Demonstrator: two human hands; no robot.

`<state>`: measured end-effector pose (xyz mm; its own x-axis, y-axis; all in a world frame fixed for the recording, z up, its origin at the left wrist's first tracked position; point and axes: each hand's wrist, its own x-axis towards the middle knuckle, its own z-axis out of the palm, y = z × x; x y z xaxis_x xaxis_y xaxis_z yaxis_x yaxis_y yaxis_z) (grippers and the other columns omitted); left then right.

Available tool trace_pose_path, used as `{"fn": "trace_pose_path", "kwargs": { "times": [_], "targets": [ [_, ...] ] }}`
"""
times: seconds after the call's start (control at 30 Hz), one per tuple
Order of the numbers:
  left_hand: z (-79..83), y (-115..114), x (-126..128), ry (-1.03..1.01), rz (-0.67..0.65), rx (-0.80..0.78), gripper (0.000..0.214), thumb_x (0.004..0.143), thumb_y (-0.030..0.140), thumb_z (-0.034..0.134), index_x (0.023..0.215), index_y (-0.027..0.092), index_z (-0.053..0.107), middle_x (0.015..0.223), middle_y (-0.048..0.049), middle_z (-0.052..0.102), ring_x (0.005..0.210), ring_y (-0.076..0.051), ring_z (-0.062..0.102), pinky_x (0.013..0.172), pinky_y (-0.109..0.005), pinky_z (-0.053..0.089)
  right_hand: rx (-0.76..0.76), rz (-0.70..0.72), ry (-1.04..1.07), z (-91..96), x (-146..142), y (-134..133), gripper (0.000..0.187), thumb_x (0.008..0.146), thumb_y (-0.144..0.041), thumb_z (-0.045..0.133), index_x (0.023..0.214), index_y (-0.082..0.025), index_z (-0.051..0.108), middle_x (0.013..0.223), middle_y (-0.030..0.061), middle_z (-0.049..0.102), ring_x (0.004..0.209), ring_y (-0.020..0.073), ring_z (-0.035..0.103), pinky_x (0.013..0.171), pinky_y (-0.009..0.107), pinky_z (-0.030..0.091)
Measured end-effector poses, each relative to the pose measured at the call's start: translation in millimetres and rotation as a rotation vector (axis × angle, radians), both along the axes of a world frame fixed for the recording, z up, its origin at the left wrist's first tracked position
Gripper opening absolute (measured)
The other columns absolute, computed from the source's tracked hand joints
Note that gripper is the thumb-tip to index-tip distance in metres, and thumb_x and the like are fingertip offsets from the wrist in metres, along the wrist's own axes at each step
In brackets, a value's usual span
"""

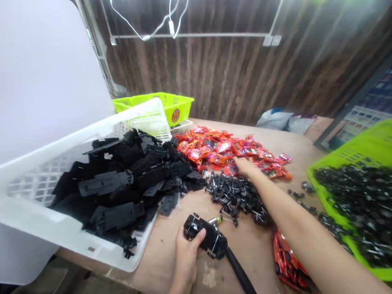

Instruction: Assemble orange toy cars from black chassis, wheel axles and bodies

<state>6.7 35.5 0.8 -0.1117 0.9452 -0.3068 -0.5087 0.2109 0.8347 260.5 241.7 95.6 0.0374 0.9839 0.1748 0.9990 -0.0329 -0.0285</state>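
My left hand (186, 256) is closed around a black toy car chassis (203, 234) near the table's front edge; a small brass-tipped part (215, 220) sticks out of it beside a black tool handle (242, 277). My right hand (243, 167) reaches far across the table and rests on the pile of red packets (223, 149), fingers down among them; what they grip, if anything, is hidden. A heap of black wheel-and-axle sets (236, 198) lies under my right forearm.
A tilted white basket (52, 221) spills black chassis plates (127, 184) at the left. A green tray (379, 150) of black wheels (366, 206) sits at the right. More red pieces (286, 262) lie under my right arm. A green basket (175, 105) stands at the back.
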Motion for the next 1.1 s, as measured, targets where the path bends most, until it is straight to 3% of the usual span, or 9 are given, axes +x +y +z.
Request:
{"fn": "trace_pose_path", "kwargs": {
  "times": [0.07,0.23,0.33,0.47,0.6,0.73,0.83,0.97,1.1],
  "targets": [
    [0.0,1,-7,0.024,0.027,0.001,0.048,0.058,0.024,0.083,0.098,0.014,0.059,0.088,-0.0043,0.070,0.081,-0.017,0.066,0.072,-0.026,0.053,-0.023,-0.011,-0.052,1.7,4,5,0.029,0.089,-0.036,0.057,0.109,-0.015,0.058,0.111,0.0070,0.060,0.099,0.0199,0.058,0.088,0.042,0.046],
    [-0.1,9,-20,0.046,0.033,-0.035,0.049,0.054,0.026,0.084,0.093,0.013,0.057,0.084,-0.0041,0.069,0.075,-0.017,0.066,0.068,-0.028,0.054,0.020,-0.110,-0.102,18.1,10,-26,0.029,0.087,-0.019,0.048,0.113,-0.007,0.054,0.115,0.0230,0.052,0.093,0.0265,0.060,0.077,0.037,0.044],
    [1.3,14,-26,0.087,-0.007,-0.038,0.054,0.052,0.025,0.084,0.098,0.013,0.058,0.086,-0.0057,0.070,0.074,-0.018,0.066,0.069,-0.029,0.054,0.070,-0.036,-0.060,10.0,-2,-91,0.027,0.088,-0.019,0.041,0.112,-0.012,0.050,0.114,0.0176,0.050,0.091,0.0240,0.058,0.074,0.033,0.044],
    [2.1,17,-36,0.131,-0.039,0.032,0.058,0.052,0.022,0.083,0.104,0.013,0.059,0.089,-0.0060,0.070,0.078,-0.017,0.067,0.075,-0.030,0.052,-0.003,0.324,0.145,-36.8,-34,-209,0.017,0.086,-0.017,0.042,0.099,-0.019,0.052,0.095,0.0079,0.055,0.083,0.0213,0.057,0.075,0.032,0.046],
    [1.0,14,-42,0.200,-0.072,0.040,0.052,0.055,0.020,0.080,0.101,0.013,0.058,0.090,-0.0063,0.070,0.080,-0.018,0.066,0.076,-0.030,0.052,0.018,0.302,0.318,-87.0,-50,-284,0.031,0.087,-0.011,0.033,0.109,-0.019,0.053,0.104,0.0107,0.056,0.093,0.0225,0.058,0.082,0.036,0.048],
    [-0.2,8,-40,0.366,-0.109,0.051,0.044,0.056,0.016,0.077,0.094,0.015,0.055,0.089,-0.0064,0.070,0.085,-0.020,0.066,0.078,-0.033,0.052,0.083,0.021,0.418,-92.5,-63,-293,0.033,0.093,-0.021,0.028,0.108,-0.016,0.056,0.099,0.0137,0.063,0.090,0.0247,0.062,0.077,0.037,0.048],
    [1.7,6,-39,0.495,-0.175,0.076,0.040,0.057,0.013,0.074,0.093,0.016,0.055,0.090,-0.0070,0.070,0.089,-0.021,0.066,0.082,-0.035,0.052,-0.091,-0.213,0.343,-73.3,-81,-274,0.049,0.096,-0.041,0.025,0.132,-0.014,0.044,0.081,0.0136,0.067,0.070,0.0276,0.065,0.063,0.036,0.045],
    [8.1,3,-42,0.515,-0.239,0.043,0.041,0.058,0.012,0.073,0.095,0.014,0.057,0.094,-0.0091,0.070,0.090,-0.022,0.067,0.082,-0.037,0.052,-0.382,-0.155,0.221,-51.7,-94,-251,0.053,0.095,-0.052,0.021,0.137,-0.026,0.040,0.085,0.0134,0.069,0.075,0.0307,0.066,0.068,0.040,0.044],
    [11.8,1,-47,0.467,-0.223,-0.027,0.041,0.059,0.010,0.072,0.097,0.014,0.058,0.092,-0.0088,0.070,0.087,-0.023,0.067,0.079,-0.037,0.053,-0.503,-0.145,0.179,-45.5,-90,-262,0.050,0.093,-0.055,0.025,0.132,-0.031,0.045,0.105,0.0156,0.062,0.081,0.0311,0.066,0.068,0.041,0.045]
  ]
}}
